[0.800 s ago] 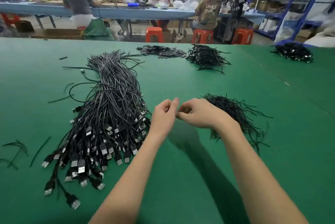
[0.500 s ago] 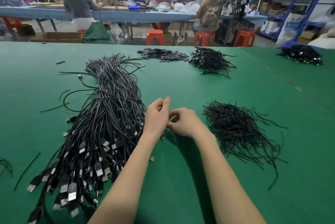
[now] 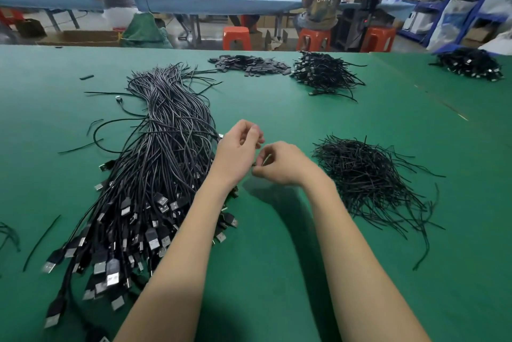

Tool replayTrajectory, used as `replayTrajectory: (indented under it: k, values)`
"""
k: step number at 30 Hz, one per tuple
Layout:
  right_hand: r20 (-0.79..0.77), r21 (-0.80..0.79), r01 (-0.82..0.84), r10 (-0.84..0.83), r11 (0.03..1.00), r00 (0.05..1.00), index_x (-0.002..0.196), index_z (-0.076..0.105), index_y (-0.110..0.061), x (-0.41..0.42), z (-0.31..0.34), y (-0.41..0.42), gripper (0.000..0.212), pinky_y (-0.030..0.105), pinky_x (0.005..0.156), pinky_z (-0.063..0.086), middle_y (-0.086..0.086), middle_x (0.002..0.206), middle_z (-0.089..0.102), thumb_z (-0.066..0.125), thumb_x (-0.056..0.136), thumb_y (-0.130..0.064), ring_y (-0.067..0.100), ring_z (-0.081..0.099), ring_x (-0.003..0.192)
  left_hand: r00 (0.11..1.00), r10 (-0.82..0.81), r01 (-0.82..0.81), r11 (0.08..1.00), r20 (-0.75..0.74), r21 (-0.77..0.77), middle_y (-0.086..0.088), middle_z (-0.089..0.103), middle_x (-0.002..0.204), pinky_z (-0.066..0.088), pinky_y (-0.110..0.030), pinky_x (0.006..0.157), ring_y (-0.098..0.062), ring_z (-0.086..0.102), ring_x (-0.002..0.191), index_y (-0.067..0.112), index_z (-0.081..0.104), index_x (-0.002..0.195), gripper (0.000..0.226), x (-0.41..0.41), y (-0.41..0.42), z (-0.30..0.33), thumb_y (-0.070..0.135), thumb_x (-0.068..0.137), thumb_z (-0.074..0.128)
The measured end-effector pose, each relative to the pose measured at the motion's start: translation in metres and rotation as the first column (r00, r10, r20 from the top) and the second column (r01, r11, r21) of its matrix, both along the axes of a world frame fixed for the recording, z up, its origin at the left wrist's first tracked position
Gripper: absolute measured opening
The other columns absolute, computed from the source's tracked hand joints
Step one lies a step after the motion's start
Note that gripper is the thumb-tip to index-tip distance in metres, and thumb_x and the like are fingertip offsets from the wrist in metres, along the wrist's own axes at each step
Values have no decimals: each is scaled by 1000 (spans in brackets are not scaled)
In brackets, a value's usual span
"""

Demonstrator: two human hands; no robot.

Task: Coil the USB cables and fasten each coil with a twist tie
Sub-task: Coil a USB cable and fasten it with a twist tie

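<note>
Fingers of both hands are curled in close together above the green table (image 3: 277,272); the left hand (image 3: 237,154) has its fingertips bent toward the palm, and the right hand (image 3: 282,164) pinches something small and dark at its thumb and forefinger, too small to name; whether the left hand grips anything I cannot tell; the two hands sit just beside each other, knuckles nearly touching.

By size: the table fills the lower view and carries everything loose, in no container; the bundle of USB cables (image 3: 155,164) lies left of the hands, its long axis running from the far middle of the table toward the near left corner; the cords are dark grey to black, gathered tight in the middle, with thin loose ends fanning out at the far end and black plugs with silver metal tips spread at the near end; the left forearm crosses over the bundle's right edge.

Right of the hands lies the heap of twist ties (image 3: 368,175), thin black strands tangled every way, some trailing toward the near right; farther off sit a smaller pile of cables (image 3: 324,72), a flat pile of small dark pieces (image 3: 249,64), and another dark heap (image 3: 471,63) at the far right; stray black strands (image 3: 41,239) lie at the near left.
</note>
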State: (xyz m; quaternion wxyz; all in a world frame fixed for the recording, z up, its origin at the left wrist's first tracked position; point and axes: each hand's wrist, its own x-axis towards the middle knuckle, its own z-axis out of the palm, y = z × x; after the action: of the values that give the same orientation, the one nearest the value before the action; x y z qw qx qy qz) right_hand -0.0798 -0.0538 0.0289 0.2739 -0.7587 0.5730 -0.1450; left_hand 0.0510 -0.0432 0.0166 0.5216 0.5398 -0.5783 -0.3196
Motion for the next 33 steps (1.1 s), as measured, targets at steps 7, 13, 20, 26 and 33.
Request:
replayTrajectory:
  k: [7,13,20,26,33]
  values:
    - [389,-98,272,-215,957,896,67,71,-21,-46,49,5,15,16,44,34,-8,63,70,70,68,-36,4,44,46,885,-236,250,968,403,18,15,73,101,44,-25,92,-9,61,100,27,64,104,22,-9,14,1,34,105,43]
    - [704,4,121,-88,993,705,97,77,-24,-48,44,5,22,19,62,46,-10,78,71,65,95,-42,3,55,67,959,-268,267,964,89,20,1,64,60,45,-24,62,-16,56,56,11,56,76,38,-35,15,10,28,107,40]
    - [569,-5,-81,69,997,819,107,68,-25,-35,-1,7,34,13,88,47,-21,96,71,47,96,-1,1,61,92,715,-273,367,930,-644,14,-3,61,63,50,-23,61,-17,56,57,11,58,82,40,-28,17,32,29,108,33]
    - [340,-85,-198,216,976,915,72,72,-35,-30,-6,15,20,28,96,45,-22,89,72,53,79,-33,-2,63,100,428,-220,426,904,-877,-19,3,58,70,53,-25,66,-14,58,63,17,59,84,33,-18,20,40,33,106,41]
    - [627,296,-322,72,899,776,88,71,-13,-69,19,25,29,32,72,54,17,57,64,51,92,-33,38,76,82,83,-133,386,918,-988,-91,7,58,65,51,-21,57,-10,56,55,15,58,79,33,3,11,34,22,106,40]
